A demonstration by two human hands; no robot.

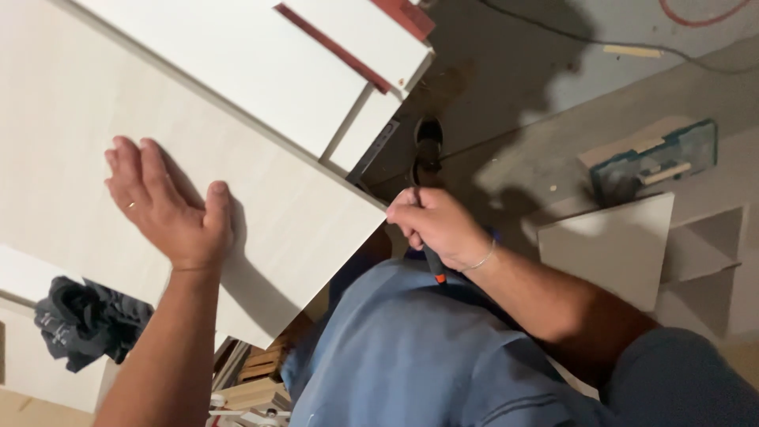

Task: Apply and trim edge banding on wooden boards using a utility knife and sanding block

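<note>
Although the right hand (435,225) is plainly clenched round a tool, most of that tool (432,259) is buried in the fist: only a dark handle with an orange tip sticks out below the palm, and its working end cannot be made out against the shadowed floor (553,71). The large pale board (300,213) runs off the frame at the top and left, so its full shape is unknown, and its lower edge is cut by the person's blue-clad leg (403,356). The board is a smooth, cream-coloured panel with faint grain, lying tilted across the view; a second white panel (261,63) with a dark red strip lies just beyond it. The left hand (170,205) rests flat on the board, fingers released and spread, gripping nothing, a ring on one finger. The right hand sits just off the board's near corner, close to its edge but whether touching it cannot be told. A dark crumpled cloth (87,320) lies below the left forearm, and offcut panels (613,245) lie on the floor to the right
</note>
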